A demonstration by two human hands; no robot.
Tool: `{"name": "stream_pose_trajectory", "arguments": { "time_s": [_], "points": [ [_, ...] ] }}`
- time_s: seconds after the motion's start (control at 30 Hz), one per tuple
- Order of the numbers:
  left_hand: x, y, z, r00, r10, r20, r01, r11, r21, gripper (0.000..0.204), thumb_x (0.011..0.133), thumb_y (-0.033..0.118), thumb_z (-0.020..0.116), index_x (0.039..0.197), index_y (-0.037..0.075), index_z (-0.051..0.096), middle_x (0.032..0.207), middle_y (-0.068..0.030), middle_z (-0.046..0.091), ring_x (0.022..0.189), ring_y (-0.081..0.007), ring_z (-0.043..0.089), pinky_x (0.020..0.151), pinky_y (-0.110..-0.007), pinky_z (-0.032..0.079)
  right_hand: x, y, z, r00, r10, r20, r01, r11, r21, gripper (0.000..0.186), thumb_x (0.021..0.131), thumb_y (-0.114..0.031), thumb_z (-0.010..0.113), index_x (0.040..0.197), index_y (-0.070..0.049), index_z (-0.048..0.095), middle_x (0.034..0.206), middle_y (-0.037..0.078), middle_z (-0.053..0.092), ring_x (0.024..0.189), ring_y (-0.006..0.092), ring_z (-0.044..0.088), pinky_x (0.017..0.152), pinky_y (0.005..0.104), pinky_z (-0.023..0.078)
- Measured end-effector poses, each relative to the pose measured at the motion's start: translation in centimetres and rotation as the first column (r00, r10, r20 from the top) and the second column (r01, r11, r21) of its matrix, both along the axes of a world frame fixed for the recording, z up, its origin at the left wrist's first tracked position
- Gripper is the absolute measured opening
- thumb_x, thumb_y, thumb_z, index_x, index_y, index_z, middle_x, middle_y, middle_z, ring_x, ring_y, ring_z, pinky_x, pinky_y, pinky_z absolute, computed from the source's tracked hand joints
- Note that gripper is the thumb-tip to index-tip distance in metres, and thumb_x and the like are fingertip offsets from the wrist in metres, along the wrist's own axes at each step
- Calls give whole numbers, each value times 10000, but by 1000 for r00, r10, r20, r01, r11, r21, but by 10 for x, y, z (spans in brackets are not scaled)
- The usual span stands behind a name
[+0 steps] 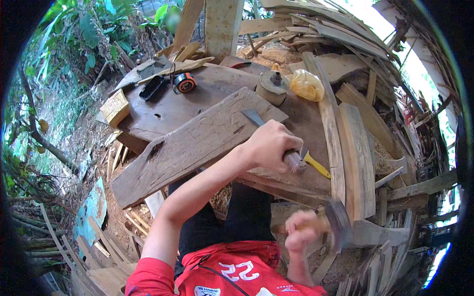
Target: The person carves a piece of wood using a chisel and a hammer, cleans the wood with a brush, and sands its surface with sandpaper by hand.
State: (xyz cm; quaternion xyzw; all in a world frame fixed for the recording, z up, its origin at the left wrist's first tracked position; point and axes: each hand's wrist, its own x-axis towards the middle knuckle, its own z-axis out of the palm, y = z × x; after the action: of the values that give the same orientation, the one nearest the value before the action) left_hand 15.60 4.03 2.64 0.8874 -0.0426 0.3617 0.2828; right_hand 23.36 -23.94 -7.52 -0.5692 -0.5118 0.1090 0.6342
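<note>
My left hand [271, 145] is wrapped round the wooden handle of a chisel [253, 117]. Its flat metal blade points to the far left and lies against a weathered plank [197, 143], which slants across the workbench in front of me. The handle's butt sticks out on the right side of my fist. Lower right, my right hand [302, 229] grips a hammer [338, 224] by its handle, the dark head raised off the plank and smeared by motion. Just beyond my left fist lies a tool with a yellow handle [317, 165], partly hidden by the chisel.
On the wooden workbench [222, 81] are an orange and black tape measure [185, 83], a black tray-like case [152, 89], a yellowish block [115, 108], a round grinding-stone-like piece [272, 88] and a yellow plastic bag [307, 85]. Long boards [356, 163] line the right; stacked timber rises behind.
</note>
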Motion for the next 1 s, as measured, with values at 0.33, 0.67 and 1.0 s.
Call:
{"name": "stream_pose_trajectory", "arguments": {
  "time_s": [0.33, 0.67, 1.0],
  "points": [
    [-15, -10, 16, 1000, -16, 21, 17, 998, -62, 203, 596, 192, 732, 657, 71, 581, 599, -146, 579, 617, -376, 619, 577, -457, 481, -33, 0, 68, 940, -28, -340, 106, 971, 214, 748, 893, -856, 346, 897, -112, 419, 558, -4, 392, 424, 112, 377, 372, 270, 335],
    [-14, -7, 8, 997, -45, 60, 48, 998, -48, 190, 591, 154, 726, 693, 68, 591, 599, -137, 549, 580, -368, 587, 551, -432, 462, -39, 12, 43, 989, 71, -129, -26, 946, 323, 626, 1030, -654, 389, 812, -73, 474, 571, 6, 469, 436, 108, 418, 412, 251, 334],
    [-12, -1, 8, 999, -8, 47, 10, 999, -42, 205, 578, 191, 725, 656, 85, 569, 580, -128, 540, 577, -362, 585, 540, -443, 451, -33, 17, 69, 947, -90, -308, -20, 941, -337, 442, 1004, -368, 405, 645, -110, 433, 522, 7, 444, 422, 117, 408, 398, 257, 306]
  ]
}}
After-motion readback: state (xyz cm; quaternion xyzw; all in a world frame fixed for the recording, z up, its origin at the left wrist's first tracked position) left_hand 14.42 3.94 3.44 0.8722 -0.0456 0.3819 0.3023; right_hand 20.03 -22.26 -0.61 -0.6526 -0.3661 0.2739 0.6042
